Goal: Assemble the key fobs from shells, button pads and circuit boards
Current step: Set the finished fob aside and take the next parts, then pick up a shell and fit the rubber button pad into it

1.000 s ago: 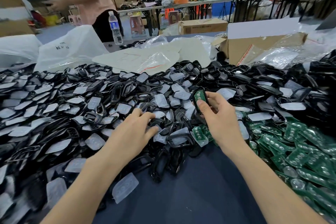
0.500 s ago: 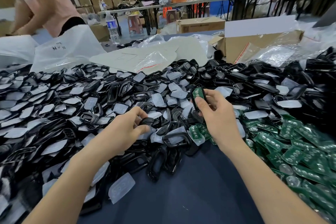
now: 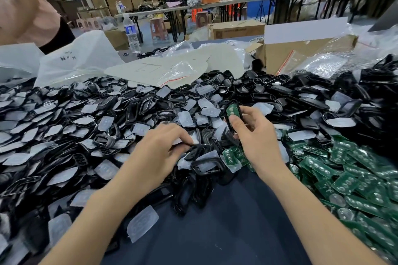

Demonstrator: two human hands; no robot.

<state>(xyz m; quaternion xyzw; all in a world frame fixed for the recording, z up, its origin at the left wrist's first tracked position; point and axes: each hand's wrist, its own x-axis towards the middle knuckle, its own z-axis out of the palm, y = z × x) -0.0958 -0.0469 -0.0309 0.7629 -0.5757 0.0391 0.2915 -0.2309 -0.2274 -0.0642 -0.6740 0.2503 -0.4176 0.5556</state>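
My right hand (image 3: 257, 135) holds a black shell with a green circuit board in it (image 3: 232, 112), thumb pressed on the board. My left hand (image 3: 159, 148) pinches a black shell piece (image 3: 195, 150) at the near edge of the heap. A wide heap of black shells (image 3: 137, 109) and translucent button pads (image 3: 185, 118) covers the table. Green circuit boards (image 3: 344, 183) lie piled at the right.
Dark table cloth (image 3: 215, 232) shows between my arms. Plastic bags (image 3: 79, 58), a cardboard box (image 3: 301, 49) and a water bottle (image 3: 131, 32) stand behind the heap. A person in a pink top (image 3: 28, 6) stands at the far left.
My left hand has gone from reaching open over the heap to pinching a black shell piece. My right hand keeps its hold on the shell with the board.
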